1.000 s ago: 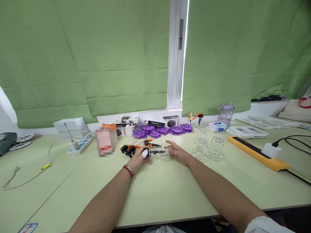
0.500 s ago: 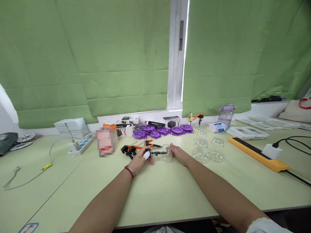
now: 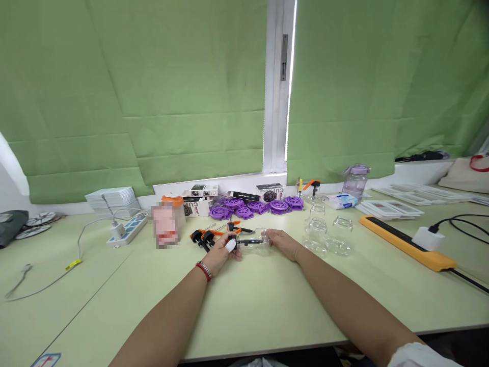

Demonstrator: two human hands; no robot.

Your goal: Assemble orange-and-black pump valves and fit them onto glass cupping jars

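Low over the table, a clear bottle (image 3: 263, 248) lies sideways between my hands. My left hand (image 3: 225, 248) is closed round the black pump head (image 3: 234, 240) at the bottle's left end, whose dark stem shows inside the clear wall. My right hand (image 3: 281, 243) grips the bottle's right end, fingers curled. Just behind my left hand lie black-and-orange pump heads (image 3: 208, 237), and another black pump head (image 3: 231, 227) sits behind the bottle. Several clear empty bottles (image 3: 316, 234) stand to the right of my right hand.
Purple plastic parts (image 3: 244, 209) are heaped at the back, by printed boxes (image 3: 196, 206). On the left are a white power strip (image 3: 133, 227) and a pink blurred item (image 3: 165, 224). An orange power strip (image 3: 405, 242) and a lavender-lidded jug (image 3: 356, 183) are on the right.
Almost nothing differs. Both hands keep hold of the bottle and its pump head, with the dark stem inside tilted very slightly.
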